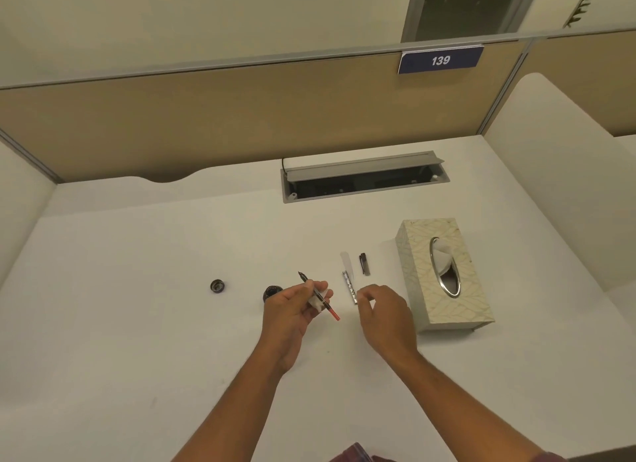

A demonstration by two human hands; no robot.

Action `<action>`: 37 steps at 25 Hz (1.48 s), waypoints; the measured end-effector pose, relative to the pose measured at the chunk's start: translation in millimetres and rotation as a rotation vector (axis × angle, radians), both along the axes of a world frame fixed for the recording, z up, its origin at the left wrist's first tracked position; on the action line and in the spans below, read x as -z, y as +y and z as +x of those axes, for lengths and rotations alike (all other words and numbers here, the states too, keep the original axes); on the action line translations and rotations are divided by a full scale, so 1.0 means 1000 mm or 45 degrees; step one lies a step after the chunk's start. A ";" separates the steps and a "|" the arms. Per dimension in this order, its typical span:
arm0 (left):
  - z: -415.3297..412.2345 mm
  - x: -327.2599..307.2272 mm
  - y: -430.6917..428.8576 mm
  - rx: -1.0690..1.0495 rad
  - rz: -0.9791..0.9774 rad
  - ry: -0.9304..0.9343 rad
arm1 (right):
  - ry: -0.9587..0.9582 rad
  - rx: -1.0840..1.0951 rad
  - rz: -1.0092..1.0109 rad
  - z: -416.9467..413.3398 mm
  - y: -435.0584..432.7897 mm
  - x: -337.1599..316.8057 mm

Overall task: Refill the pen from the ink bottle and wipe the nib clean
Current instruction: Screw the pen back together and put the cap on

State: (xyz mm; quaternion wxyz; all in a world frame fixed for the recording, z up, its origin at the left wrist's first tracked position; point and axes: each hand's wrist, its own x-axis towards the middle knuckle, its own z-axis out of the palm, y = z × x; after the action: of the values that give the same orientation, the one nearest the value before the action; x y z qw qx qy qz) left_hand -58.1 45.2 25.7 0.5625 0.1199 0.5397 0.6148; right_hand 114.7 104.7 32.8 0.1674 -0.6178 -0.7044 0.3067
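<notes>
My left hand [292, 310] holds the pen's inner section [318, 294], nib pointing up and away, red converter end toward me, together with a crumpled bit of white tissue [318, 302]. The dark ink bottle [272, 292] stands open on the white desk just behind my left hand, partly hidden by it. Its round cap [217, 286] lies further left. My right hand [383, 310] hovers with curled fingers just right of the patterned pen barrel [349, 286], holding nothing I can see. A dark pen cap [364, 264] lies beyond.
A patterned tissue box [444, 275] lies at the right with a tissue in its oval slot. An open grey cable tray [364, 177] is set into the desk at the back. Beige partition walls enclose the desk.
</notes>
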 end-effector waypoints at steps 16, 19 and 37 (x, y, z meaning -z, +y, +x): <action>-0.015 0.005 0.003 -0.026 0.027 -0.017 | -0.526 -0.112 -0.050 -0.028 0.038 0.048; -0.015 0.000 0.004 -0.036 0.037 -0.011 | -0.302 -0.035 -0.098 -0.025 0.033 0.035; -0.027 -0.016 -0.006 -0.138 0.127 -0.073 | 0.121 -0.187 0.032 0.012 -0.050 -0.039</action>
State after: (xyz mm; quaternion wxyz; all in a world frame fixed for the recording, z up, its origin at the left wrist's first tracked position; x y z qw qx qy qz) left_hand -84.7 39.3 42.0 0.5369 0.1008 0.4979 0.6736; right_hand 126.3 54.6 72.3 0.1854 -0.5471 -0.7429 0.3381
